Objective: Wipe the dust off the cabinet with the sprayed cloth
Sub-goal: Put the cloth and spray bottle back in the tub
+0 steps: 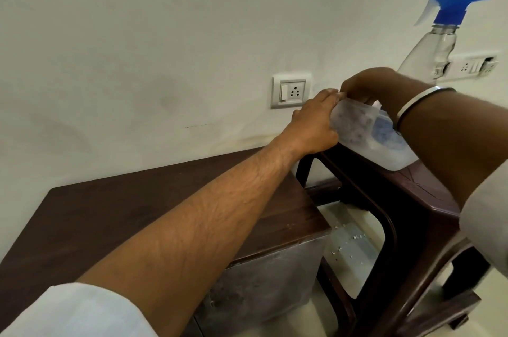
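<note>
A translucent plastic container (354, 130) stands tilted on a brown plastic stool (428, 193), and something blue, perhaps the cloth (384, 133), shows through its wall. My left hand (313, 125) grips the container's left side. My right hand (368, 86) curls its fingers over the container's top rim; the fingertips are hidden. The cabinet (137, 213), with a dark wood top and a grey metal side, sits below my left forearm, left of the stool. A clear spray bottle (437, 53) with a blue trigger head stands behind my right wrist.
A white wall runs close behind the cabinet, with a switch socket (291, 92) above it and a second socket plate (472, 65) at the right. Small white crumbs lie on the pale floor (349, 246) under the stool.
</note>
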